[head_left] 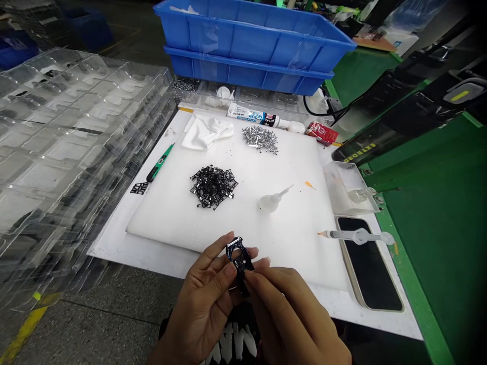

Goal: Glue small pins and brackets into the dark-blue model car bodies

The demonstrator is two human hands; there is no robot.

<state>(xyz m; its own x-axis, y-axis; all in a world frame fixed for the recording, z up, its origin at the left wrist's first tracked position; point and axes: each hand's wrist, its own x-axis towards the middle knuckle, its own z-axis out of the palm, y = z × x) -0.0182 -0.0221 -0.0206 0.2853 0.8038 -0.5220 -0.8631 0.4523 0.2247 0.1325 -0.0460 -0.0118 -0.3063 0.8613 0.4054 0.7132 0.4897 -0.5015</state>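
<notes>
In the head view I hold a small glossy black part with a round opening (239, 258) above the near table edge. My left hand (207, 294) is closed round its left side, thumb in front and fingers behind. The fingertips of my right hand (287, 304) pinch the part's lower right side; whether a smaller piece is between them is hidden. Beyond the hands, on a white foam sheet (171, 218), lie a heap of small black clips (213, 186) and a pile of small shiny metal pieces (260, 139). A translucent squeeze bottle with a thin nozzle (269, 203) stands to the right.
A syringe (357, 236) lies across a phone (371, 268) on the right, near a clear box (344, 190). Cloth (205, 132), a green cutter (161, 162) and a glue tube (251, 115) lie farther back. Blue bins (247, 40) stand behind; clear trays (68, 152) are stacked left.
</notes>
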